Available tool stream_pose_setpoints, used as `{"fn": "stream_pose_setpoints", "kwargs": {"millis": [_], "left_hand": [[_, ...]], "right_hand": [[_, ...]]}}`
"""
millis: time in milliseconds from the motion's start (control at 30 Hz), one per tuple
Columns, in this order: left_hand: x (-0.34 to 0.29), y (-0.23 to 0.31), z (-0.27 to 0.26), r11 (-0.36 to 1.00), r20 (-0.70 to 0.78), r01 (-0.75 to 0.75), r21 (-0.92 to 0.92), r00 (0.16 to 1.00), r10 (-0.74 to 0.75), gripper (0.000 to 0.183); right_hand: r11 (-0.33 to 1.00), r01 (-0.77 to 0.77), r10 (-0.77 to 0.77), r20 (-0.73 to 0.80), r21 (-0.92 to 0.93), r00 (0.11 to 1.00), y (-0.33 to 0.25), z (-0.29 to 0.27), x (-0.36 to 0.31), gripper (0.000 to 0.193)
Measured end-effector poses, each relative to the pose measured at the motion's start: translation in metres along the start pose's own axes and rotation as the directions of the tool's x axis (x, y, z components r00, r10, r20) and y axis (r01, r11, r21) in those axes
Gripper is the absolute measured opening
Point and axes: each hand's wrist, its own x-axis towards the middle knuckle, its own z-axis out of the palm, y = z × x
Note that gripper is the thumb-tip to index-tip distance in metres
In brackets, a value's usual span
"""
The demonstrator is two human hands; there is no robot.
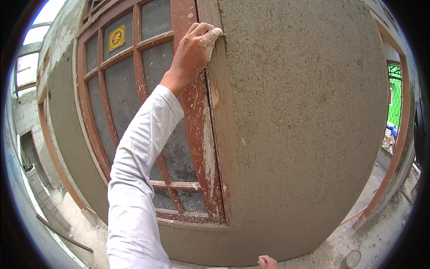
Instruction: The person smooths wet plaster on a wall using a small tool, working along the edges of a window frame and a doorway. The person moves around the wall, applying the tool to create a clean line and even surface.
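My left hand [196,50], dusted with pale cement, is raised to the wooden window frame [222,125]. Its fingers are curled and pinched at the frame's outer edge, where the wood meets the grey plastered wall [309,116]. Whatever the fingertips hold there, if anything, is too small to make out. Behind the forearm is the red-brown window sash [190,103] with several glass panes, its paint scratched and splashed with mortar. At the lower edge only part of my right hand [268,262] shows, fingers curled and dusty; what it grips is hidden.
A yellow square sticker [117,38] is on an upper pane. To the right stands a wooden opening frame [400,112], with a green wall [395,101] beyond a grille. A round container [352,258] sits on the dusty floor at lower right. Another wooden frame [56,148] rises at left.
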Motion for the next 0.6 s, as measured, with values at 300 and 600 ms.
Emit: {"fn": "stream_pose_setpoints", "kwargs": {"millis": [300, 600], "left_hand": [[-0.046, 0.045, -0.017, 0.998, 0.103, 0.036, -0.047, 0.994, -0.031, 0.026], [0.034, -0.016, -0.003, 0.987, -0.144, 0.104, -0.122, 0.982, -0.121, 0.014]], "right_hand": [[0.999, 0.036, -0.037, -0.026, -0.028, 0.999, -0.005, 0.0, -0.012, 0.031], [0.999, -0.05, 0.05, -0.011, 0.015, 0.999, -0.017, -0.015, -0.019, 0.032]]}}
